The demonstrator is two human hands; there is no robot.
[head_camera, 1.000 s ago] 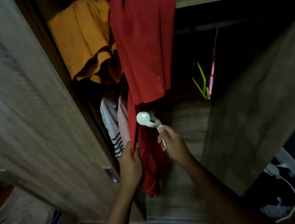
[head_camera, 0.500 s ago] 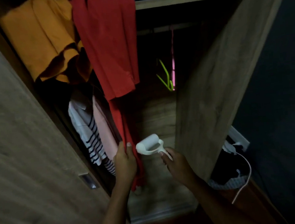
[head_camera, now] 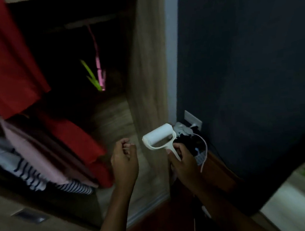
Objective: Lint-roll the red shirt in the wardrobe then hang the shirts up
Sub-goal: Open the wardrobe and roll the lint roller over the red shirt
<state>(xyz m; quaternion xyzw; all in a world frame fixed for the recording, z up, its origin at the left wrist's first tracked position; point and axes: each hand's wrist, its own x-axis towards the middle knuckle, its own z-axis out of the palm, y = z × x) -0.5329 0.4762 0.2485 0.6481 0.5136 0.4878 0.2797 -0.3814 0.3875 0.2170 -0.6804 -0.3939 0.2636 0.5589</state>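
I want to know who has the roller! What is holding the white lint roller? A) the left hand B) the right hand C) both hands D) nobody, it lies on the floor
B: the right hand grips the lint roller by its handle, while the left hand is loosely curled and holds nothing.

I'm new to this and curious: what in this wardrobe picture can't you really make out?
Head view only:
- Red shirt: its top and hanger are cut off by the upper edge.
- Pink and green plastic hangers: smeared by motion blur, their shape unclear.
- Dark heap behind the white lint roller: too dim to identify.
- Left hand: curled; any contents hidden.
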